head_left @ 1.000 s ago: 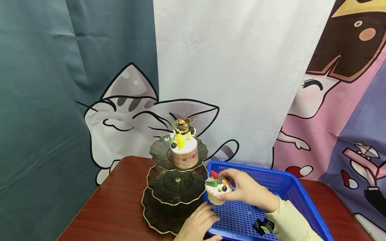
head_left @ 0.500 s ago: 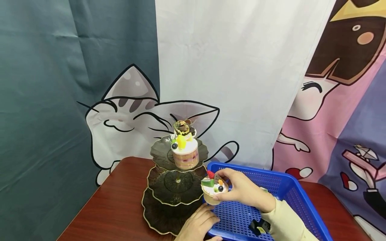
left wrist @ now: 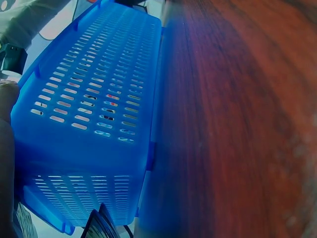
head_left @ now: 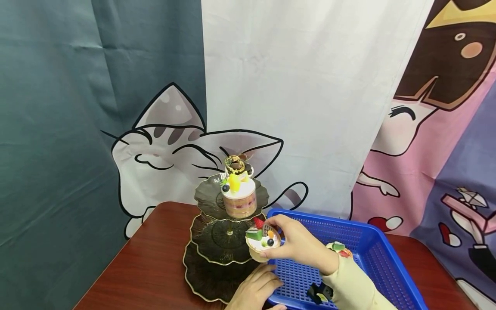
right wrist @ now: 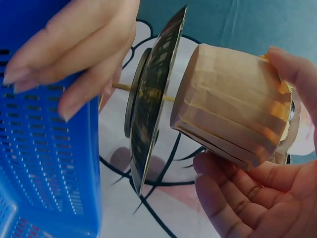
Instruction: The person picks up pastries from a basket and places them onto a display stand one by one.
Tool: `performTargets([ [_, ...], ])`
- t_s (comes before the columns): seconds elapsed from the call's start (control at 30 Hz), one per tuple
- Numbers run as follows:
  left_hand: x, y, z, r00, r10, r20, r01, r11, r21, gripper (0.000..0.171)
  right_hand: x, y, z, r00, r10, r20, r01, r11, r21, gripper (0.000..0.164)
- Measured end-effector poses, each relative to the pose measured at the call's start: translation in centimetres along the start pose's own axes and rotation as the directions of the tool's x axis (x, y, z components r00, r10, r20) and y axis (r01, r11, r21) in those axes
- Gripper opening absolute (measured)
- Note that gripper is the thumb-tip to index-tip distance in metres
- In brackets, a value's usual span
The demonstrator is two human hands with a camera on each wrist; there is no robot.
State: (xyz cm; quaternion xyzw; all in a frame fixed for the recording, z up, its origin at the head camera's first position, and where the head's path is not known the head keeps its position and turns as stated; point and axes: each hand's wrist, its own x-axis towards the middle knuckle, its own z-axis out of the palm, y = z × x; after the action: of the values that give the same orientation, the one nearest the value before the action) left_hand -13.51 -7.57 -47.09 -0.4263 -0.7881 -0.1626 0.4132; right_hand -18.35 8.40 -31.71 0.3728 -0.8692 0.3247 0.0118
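In the head view my right hand [head_left: 296, 243] pinches a fruit-topped cupcake [head_left: 255, 252] between thumb and fingers, with strawberry, green fruit and a blueberry on white cream. Its pleated tan cup [right wrist: 230, 101] shows in the right wrist view, beside a dark gold-edged plate [right wrist: 156, 99] of the tiered stand. The cupcake overlaps the right edge of the middle plate [head_left: 205, 239] in the head view. My left hand [head_left: 257, 286] rests at the near left corner of the blue basket [head_left: 391, 262], fingers extended over its rim.
A layered cake cup [head_left: 239, 202] with yellow fruit and a chocolate-topped dessert [head_left: 236, 165] stand on the top plate. Another fruit-topped dessert [head_left: 340, 249] is in the basket. The right wrist carries a black device [head_left: 319, 292]. A patterned curtain [head_left: 310, 107] hangs behind the table [head_left: 131, 267].
My right hand has moved left with the cupcake, from over the basket toward the stand's middle plate, uncovering the dessert in the basket. The left hand stays at the basket's corner.
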Motion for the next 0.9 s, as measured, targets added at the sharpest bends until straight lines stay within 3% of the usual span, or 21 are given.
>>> performTargets([
  [0.3,0.0,0.0,0.0,1.0,0.001,0.005,-0.001,1.0,-0.018,0.033,0.6,-0.8,0.8,0.999,0.015,-0.034,-0.016,1.0,-0.009,0.06],
  [0.6,0.0,-0.1,0.0,1.0,0.025,-0.014,-0.025,0.999,0.028,0.035,1.2,-1.6,2.0,0.996,0.027,-0.085,-0.029,0.999,-0.027,0.059],
  [0.9,0.0,-0.1,0.0,1.0,0.015,-0.009,-0.015,1.0,-0.002,0.034,1.9,-2.4,3.6,0.991,0.023,-0.132,-0.025,1.0,-0.012,0.058],
])
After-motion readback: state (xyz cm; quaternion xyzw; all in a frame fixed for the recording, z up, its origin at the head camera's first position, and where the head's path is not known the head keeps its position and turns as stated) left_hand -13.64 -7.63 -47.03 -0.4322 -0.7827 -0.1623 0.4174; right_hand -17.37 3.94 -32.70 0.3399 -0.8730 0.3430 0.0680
